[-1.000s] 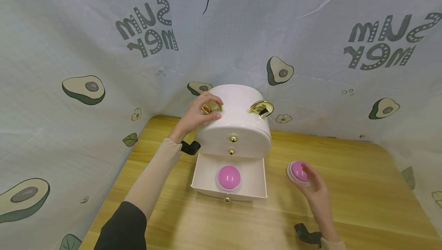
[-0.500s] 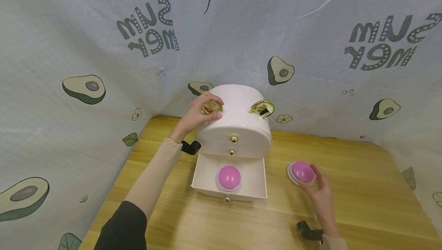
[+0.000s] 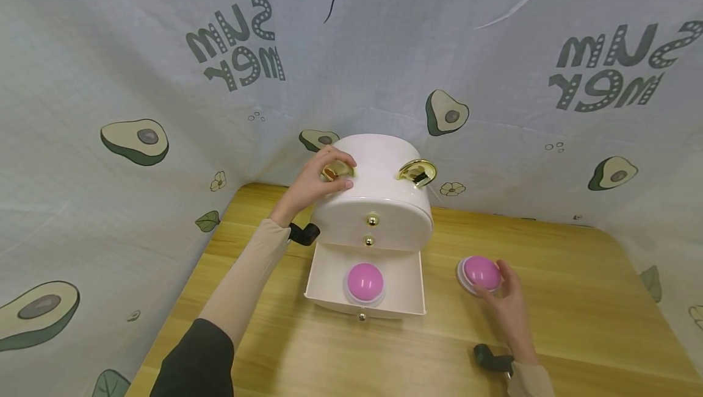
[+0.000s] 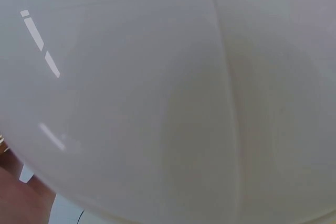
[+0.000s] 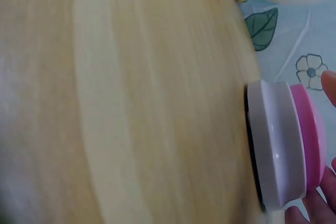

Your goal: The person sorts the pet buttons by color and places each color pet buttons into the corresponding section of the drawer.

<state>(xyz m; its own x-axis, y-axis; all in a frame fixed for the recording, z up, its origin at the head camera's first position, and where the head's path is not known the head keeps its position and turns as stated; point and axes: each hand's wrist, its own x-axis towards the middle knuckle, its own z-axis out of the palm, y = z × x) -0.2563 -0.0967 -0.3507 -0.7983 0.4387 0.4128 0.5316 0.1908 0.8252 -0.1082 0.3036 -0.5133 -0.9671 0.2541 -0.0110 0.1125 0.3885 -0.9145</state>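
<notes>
A white rounded drawer box (image 3: 379,156) with gold ear-shaped handles and gold knobs stands at mid-table. My left hand (image 3: 313,183) grips its left gold ear (image 3: 337,170), thumb and fingers on either side. Its bottom drawer (image 3: 324,275) is pulled out, with a pink-domed push button (image 3: 365,282) on a white base inside. Right of the box, a second pink push button (image 3: 482,274) sits on the table. My right hand (image 3: 508,305) is at this button's right side, fingers spread and loosely bent; the thumb (image 5: 329,86) stands off the dome in the right wrist view.
The wooden table (image 3: 571,299) extends to the right of the second button. A pale curtain (image 3: 373,67) printed with avocados hangs behind and to the left. The box's right gold ear (image 3: 417,172) sticks out sideways.
My right hand has drawn back to the right from over the second button, uncovering more of its pink dome. My left hand and the drawer box have stayed in place.
</notes>
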